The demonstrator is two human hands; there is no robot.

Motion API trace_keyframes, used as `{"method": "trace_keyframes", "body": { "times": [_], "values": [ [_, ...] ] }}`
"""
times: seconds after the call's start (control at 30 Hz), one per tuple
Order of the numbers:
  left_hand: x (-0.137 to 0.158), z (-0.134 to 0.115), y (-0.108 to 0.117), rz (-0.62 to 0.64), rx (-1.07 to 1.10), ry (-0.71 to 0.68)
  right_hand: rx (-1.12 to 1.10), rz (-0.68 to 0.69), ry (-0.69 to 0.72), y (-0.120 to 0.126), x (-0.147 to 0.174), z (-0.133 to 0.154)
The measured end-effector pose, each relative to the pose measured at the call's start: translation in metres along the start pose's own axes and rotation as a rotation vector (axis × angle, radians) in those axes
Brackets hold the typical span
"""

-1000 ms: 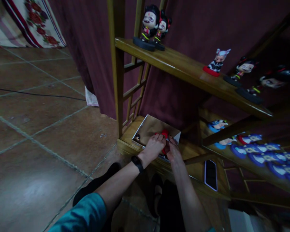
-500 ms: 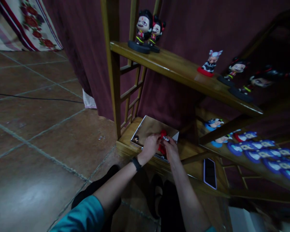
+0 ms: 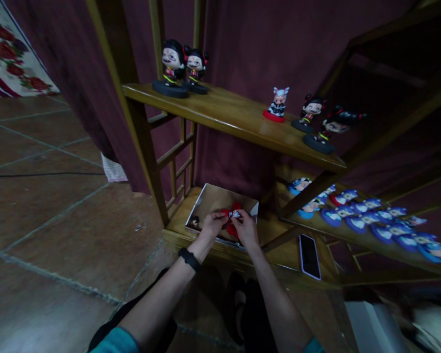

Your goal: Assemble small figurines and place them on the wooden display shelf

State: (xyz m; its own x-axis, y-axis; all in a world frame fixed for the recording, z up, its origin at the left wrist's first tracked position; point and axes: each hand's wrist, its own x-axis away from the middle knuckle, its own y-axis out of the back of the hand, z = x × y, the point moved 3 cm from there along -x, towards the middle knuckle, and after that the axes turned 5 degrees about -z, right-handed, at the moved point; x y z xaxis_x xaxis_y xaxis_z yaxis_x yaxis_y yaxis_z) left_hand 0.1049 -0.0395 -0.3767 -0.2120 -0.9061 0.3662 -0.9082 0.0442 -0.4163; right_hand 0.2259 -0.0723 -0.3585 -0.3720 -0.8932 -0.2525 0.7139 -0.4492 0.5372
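Over an open cardboard box (image 3: 209,196), my two hands meet around a small black-and-white figurine (image 3: 235,214). The fingers of my right hand (image 3: 246,228) pinch its body. My left hand (image 3: 213,224) is closed at its left end, where a bit of red shows; whether that is its base I cannot tell. Red pieces (image 3: 233,231) lie in the box beneath and behind my fingers, partly hidden. A small dark-haired figurine (image 3: 194,221) sits in the box's left corner.
The box stands on a low wooden shelf beside a phone (image 3: 309,256). On the upper shelf (image 3: 228,110) stand several figurines, among them a white-haired one (image 3: 278,104) on a red base. Rows of blue-based figurines (image 3: 363,220) fill the right shelf. A wooden post (image 3: 130,127) rises at left.
The view has shifted, so the shelves appear further left and the upper one lower. My hands stay over the box, and the figurine between them shows more clearly.
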Motion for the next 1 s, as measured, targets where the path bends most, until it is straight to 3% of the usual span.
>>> {"method": "trace_keyframes", "body": {
  "times": [0.23, 0.6, 0.83, 1.0],
  "values": [
    [-0.005, 0.006, 0.005, -0.012, 0.008, 0.035, 0.148, 0.060, 0.156, 0.006, 0.001, 0.011],
    [0.007, -0.008, 0.006, -0.053, -0.025, 0.056, 0.094, 0.133, 0.183, 0.004, -0.002, 0.009],
    [0.003, -0.002, 0.012, -0.123, 0.041, 0.102, 0.099, 0.187, 0.212, 0.004, 0.001, 0.012],
    [0.000, -0.001, 0.016, -0.102, 0.102, 0.200, 0.013, 0.189, 0.178, -0.003, 0.003, 0.010]
  ]
}}
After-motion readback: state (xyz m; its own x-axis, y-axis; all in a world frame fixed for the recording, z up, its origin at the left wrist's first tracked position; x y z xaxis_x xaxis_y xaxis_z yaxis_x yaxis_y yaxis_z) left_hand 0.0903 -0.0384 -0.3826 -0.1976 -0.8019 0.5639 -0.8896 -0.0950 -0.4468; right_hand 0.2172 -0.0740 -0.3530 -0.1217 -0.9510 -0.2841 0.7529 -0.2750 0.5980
